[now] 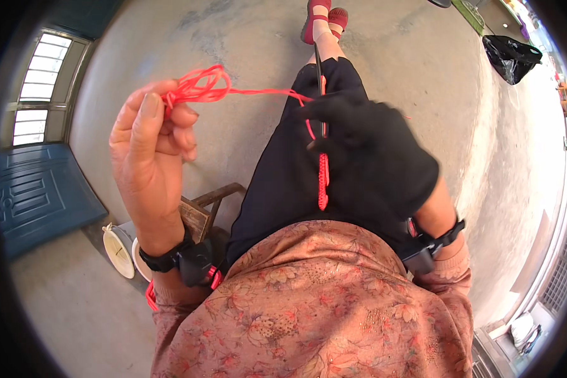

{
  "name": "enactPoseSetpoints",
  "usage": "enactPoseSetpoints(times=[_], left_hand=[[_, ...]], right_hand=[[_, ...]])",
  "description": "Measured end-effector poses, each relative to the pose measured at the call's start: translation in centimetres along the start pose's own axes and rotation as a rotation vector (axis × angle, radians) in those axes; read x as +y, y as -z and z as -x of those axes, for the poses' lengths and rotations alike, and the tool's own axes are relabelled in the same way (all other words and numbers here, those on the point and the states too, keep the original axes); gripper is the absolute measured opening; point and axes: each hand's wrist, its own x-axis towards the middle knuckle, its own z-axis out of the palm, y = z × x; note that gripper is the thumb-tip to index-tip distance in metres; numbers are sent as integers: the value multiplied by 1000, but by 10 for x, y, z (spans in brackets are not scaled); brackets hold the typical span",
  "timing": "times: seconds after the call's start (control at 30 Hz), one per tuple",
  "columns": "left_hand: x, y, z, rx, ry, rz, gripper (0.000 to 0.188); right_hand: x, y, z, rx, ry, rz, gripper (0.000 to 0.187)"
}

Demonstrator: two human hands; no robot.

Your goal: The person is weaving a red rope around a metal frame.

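My bare left hand (146,135) is raised at the left, its thumb and fingers pinching a looped bundle of red cord (203,85). From the bundle a strand stretches rightward to my right hand (378,154), which wears a black glove and is slightly blurred. The glove's fingers close around the strand, and a short loop of it hangs below the fingertips. Under that hand, a red knotted strip (323,183) lies lengthwise along a thin black rod (319,66) above my lap. The glove hides the strip's middle.
A wooden stool (198,214) stands by my left side, with a pale round container (118,252) beyond it. Farther left is a blue panelled door (44,195). A black plastic bag (511,58) lies at the far right on the concrete floor (233,38).
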Motion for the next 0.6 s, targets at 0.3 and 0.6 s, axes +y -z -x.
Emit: enactPoseSetpoints(times=[0.3,0.6], left_hand=[[-11,-44,16,-290,275,-93,21],[-85,-47,16,-398,314,-218,26]], right_hand=[[-24,12,-18,188,333,129,36],[33,3,-14,482,-262,-692,16]])
